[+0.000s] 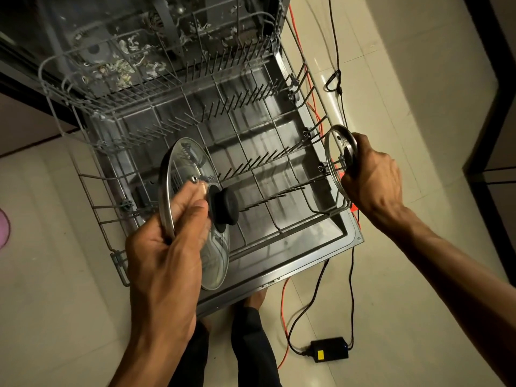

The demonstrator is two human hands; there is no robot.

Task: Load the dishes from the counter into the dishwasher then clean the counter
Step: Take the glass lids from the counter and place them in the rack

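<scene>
1. You are looking down at a floor of pale cream tiles (418, 247) with a soft sheen under dim, warm light.
2. An orange cable (282, 325) and a black cable (352, 277) trail across the tiles.
3. The black cable runs to a black power adapter (330, 349) with a yellow label.
4. Dark furniture edges (491, 88) rise at right.
5. A pink object (4, 227) shows at far left.

Black power adapter (330, 349), black and orange cables (283, 311) on tiled floor (391, 275); perhaps a pink mat (4, 228).
</scene>
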